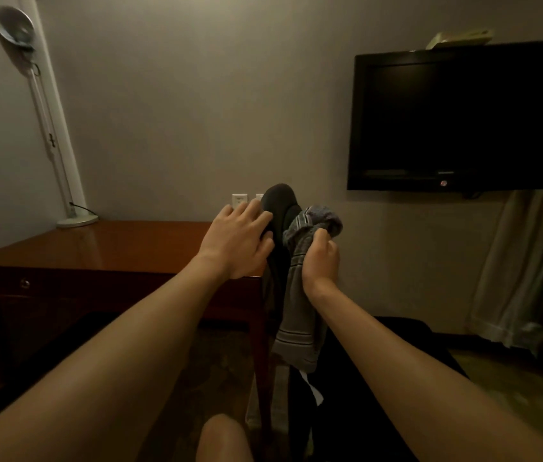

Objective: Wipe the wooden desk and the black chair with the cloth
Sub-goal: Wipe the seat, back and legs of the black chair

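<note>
Cloth [296, 311], seemingly soft and light, hangs gripped near its top by the right hand [321, 265]; the left hand [235, 243], fingers spread, touches the black chair [280, 198].

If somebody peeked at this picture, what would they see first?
Two bare arms reach out in the middle. The left hand touches the top of the black chair with spread fingers, and the right hand grips a grey striped cloth hanging against it. A big dark TV hangs on the wall to the right, and a shiny wooden desk with a white lamp stands on the left.
</note>
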Tool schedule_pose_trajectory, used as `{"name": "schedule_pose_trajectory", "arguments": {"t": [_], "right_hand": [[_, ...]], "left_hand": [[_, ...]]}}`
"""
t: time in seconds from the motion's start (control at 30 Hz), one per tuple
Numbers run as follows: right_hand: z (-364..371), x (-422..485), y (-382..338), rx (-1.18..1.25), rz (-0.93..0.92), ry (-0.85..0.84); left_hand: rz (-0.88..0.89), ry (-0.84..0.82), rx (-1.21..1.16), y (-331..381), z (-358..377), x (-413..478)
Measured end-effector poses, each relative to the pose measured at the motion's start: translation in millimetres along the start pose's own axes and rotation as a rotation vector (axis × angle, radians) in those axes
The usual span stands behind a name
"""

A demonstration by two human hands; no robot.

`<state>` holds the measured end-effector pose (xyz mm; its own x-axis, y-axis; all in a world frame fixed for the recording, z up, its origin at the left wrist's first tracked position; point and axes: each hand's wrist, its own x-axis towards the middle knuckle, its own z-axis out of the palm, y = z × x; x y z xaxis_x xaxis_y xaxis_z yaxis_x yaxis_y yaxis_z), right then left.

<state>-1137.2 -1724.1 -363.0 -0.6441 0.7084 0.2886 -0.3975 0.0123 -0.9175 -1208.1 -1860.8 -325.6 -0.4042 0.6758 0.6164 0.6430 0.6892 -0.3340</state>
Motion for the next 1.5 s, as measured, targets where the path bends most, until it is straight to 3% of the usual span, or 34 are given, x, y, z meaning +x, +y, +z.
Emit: {"name": "schedule_pose_trajectory", "arguments": {"t": [0.3, 0.57, 1.07, 1.37, 1.5], "right_hand": [[-18, -1, -45, -0.093, -0.21, -0.104], [-38, -12, -64, -0.041, -0.189, -0.06], [-138, -55, -91, -0.184, -0.363, 0.073], [-202, -64, -89, -0.502, -0.672, 0.32], [-213, -69, -84, -0.842, -0.668, 0.447]], "left_hand": [[-0.152, -0.118, -0.421, 25, -8, 3], [-0.098, 0.018, -0.318, 66, -19, 0], [0.039, 0.11, -0.429, 165, -59, 0], [0.257, 0.009, -0.587, 228, -93, 25], [0.321, -0.049, -0.607, 228, -101, 33]]}}
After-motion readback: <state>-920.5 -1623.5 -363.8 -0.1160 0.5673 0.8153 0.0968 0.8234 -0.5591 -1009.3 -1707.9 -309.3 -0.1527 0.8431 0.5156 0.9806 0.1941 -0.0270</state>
